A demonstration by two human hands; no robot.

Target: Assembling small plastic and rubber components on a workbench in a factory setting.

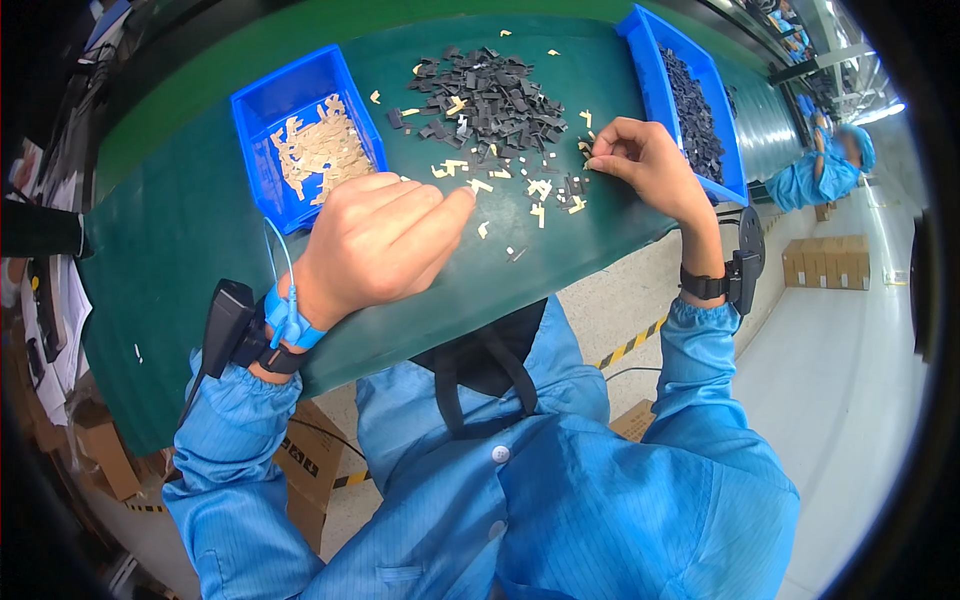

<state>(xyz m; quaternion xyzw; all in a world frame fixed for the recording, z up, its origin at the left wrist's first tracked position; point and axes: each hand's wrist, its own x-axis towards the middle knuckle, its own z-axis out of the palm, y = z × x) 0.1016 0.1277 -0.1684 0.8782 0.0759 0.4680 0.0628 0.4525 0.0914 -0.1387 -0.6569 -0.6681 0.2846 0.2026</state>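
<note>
My left hand (385, 240) is closed, its fingers curled down over the green mat. Its fingertips come close to a small cream plastic piece (480, 186), and whatever they hold is hidden. Thumb and forefinger of my right hand (650, 168) are pinched together at the right side of the scattered pieces; what lies between them is too small to make out. Between and beyond the hands spreads a heap of flat black plastic pieces (495, 95). Loose cream pieces (540, 188) and small dark bits lie along its near side.
A blue bin (250, 165) with flat cream pieces (320, 145) stands left of the heap. Another blue bin (727, 165), holding black pieces (690, 110), is at the right. The green mat (190, 300) ends just before my body. Farther right, a person in blue (820, 175) is near cardboard boxes (826, 263).
</note>
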